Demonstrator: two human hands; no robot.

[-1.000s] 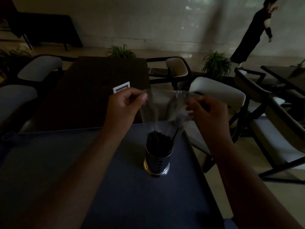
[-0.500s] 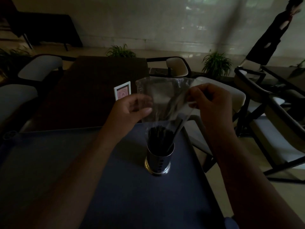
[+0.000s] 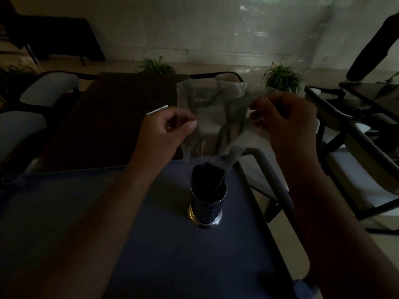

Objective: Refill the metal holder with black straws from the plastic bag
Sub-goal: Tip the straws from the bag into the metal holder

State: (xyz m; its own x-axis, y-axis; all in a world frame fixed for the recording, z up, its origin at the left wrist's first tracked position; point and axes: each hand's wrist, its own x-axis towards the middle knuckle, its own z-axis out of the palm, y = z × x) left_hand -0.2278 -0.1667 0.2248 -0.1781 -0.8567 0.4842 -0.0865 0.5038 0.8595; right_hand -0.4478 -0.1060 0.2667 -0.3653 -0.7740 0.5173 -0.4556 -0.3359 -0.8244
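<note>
Both hands hold the clear plastic bag above the metal holder, which stands on the blue table. The left hand pinches the left edge; the right hand grips the right edge, fingers curled. The black straws stand upright in the holder. The film looks light, limp and slippery; a pinch at the edges likely serves best.

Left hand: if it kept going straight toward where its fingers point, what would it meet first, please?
The left hand points right, pinching the bag. Going on, it would likely push through the bag's film toward the right hand; depth is unclear.
</note>
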